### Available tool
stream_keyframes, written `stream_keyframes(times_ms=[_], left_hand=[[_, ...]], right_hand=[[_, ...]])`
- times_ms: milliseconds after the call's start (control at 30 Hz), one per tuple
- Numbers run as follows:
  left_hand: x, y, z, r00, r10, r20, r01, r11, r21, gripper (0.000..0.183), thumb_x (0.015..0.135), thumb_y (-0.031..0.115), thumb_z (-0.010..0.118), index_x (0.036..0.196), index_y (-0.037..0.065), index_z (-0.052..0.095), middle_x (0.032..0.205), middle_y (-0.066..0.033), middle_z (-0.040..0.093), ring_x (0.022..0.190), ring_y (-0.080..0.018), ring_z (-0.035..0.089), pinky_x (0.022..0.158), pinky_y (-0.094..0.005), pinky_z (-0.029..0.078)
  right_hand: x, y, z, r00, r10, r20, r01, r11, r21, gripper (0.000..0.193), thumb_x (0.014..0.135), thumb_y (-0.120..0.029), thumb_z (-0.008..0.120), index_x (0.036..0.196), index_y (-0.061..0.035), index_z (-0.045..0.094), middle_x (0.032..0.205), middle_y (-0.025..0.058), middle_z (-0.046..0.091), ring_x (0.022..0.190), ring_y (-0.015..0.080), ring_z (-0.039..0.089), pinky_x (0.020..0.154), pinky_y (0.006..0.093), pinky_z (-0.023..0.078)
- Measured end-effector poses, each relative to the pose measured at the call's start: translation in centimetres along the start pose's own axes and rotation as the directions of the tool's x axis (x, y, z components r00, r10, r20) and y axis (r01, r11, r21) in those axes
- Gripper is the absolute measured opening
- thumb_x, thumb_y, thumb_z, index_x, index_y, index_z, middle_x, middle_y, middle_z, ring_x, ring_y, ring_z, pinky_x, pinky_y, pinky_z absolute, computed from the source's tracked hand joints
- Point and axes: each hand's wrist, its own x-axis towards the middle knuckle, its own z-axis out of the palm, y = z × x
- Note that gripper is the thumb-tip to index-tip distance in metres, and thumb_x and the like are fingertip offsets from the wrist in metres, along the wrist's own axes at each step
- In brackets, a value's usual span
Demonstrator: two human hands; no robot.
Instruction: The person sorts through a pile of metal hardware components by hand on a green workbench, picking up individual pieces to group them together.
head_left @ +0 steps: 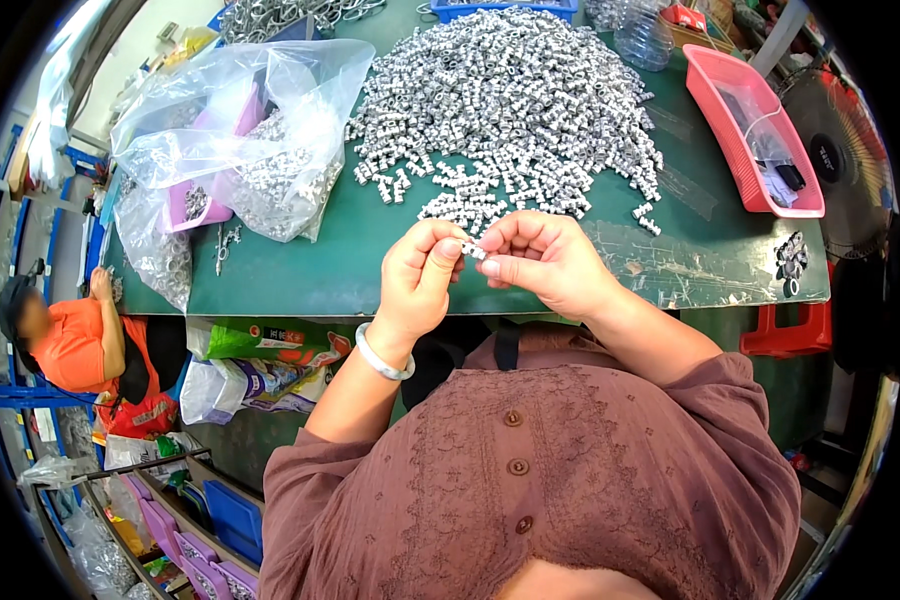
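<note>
A small silvery metal part [474, 250] is pinched between my two hands, just above the near edge of the green table. My left hand [422, 272] grips its left end with thumb and forefinger. On its other end, the thumb and fingers of my right hand [545, 262] close from the right. Fingertips cover much of the part, so its exact kind does not show. Right beyond my hands spreads a large heap of similar small metal parts [500, 100], with stray ones scattered along its near side.
Left of the heap lies a clear plastic bag [320, 90] around a purple scoop-shaped tray [210, 212] and more small parts. A pink basket [810, 200] stands at the right, near a fan [830, 155]. A red stool [795, 330] is below. Another person in orange [75, 345] sits at left.
</note>
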Motion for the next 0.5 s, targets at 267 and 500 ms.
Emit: stream_keyframes(times_ms=[267, 500], left_hand=[[-0.21, 0.24, 0.15, 0.992, 0.113, -0.057, -0.107, 0.989, 0.100, 0.012, 0.087, 0.012, 0.052, 0.087, 0.001, 0.055, 0.071, 0.0009, 0.052, 0.059, -0.0038, 0.043, 0.052, -0.0169, 0.036], [-0.25, 0.42, 0.28, 0.990, 0.120, -0.073, -0.114, 0.990, 0.088, 0.008, 0.086, 0.008, 0.053, 0.086, 0.000, 0.056, 0.068, 0.0023, 0.052, 0.059, -0.0030, 0.042, 0.051, -0.0171, 0.034]], right_hand=[[0.11, -0.28, 0.08, 1.000, 0.000, -0.015, 0.002, 0.995, 0.095, 0.017, 0.077, 0.000, 0.060, 0.094, 0.0004, 0.057, 0.083, 0.0048, 0.059, 0.074, 0.0105, 0.058, 0.067, 0.0229, 0.049], [0.17, -0.19, 0.03, 0.998, -0.055, -0.008, 0.056, 0.992, 0.111, 0.020, 0.078, 0.000, 0.060, 0.097, 0.0011, 0.054, 0.086, 0.0052, 0.059, 0.079, 0.0103, 0.057, 0.072, 0.0232, 0.048]])
